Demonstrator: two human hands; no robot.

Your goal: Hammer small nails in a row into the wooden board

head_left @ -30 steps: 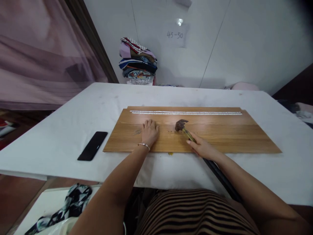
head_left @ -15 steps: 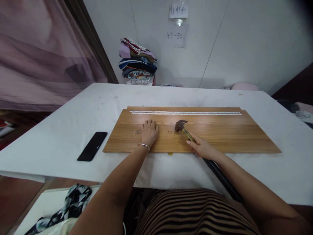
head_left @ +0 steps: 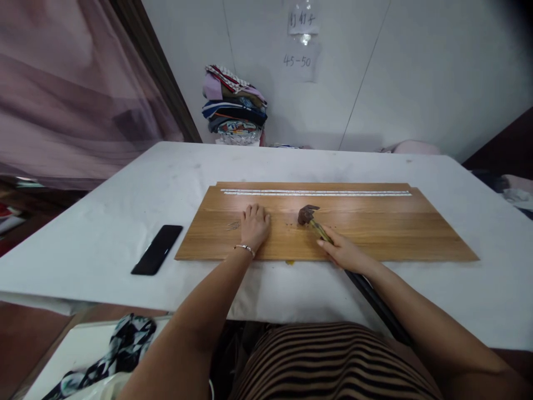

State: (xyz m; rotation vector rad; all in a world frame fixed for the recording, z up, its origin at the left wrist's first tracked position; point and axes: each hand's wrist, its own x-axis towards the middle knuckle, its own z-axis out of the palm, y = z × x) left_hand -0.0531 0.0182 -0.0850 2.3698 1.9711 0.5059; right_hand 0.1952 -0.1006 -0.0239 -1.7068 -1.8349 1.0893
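A wide wooden board point(head_left: 375, 228) lies flat, two white marked strips point(head_left: 316, 193) running along its far side. My left hand point(head_left: 255, 226) rests palm down on the board, fingers lying flat. Just left of it is a small group of loose nails point(head_left: 233, 226). My right hand point(head_left: 343, 250) is closed round the handle of a claw hammer point(head_left: 307, 215); the hammer's rusty head is at the middle of the board. Several tiny dark nail points point(head_left: 288, 224) show beside the head. Whether the head touches the board cannot be made out.
The board lies on a white-covered table point(head_left: 125, 194). A black phone point(head_left: 157, 250) is left of the board. Folded clothes point(head_left: 235, 105) are stacked behind the table, by the wall with paper signs point(head_left: 303, 21). A patterned cloth point(head_left: 129, 341) lies on a light surface at lower left.
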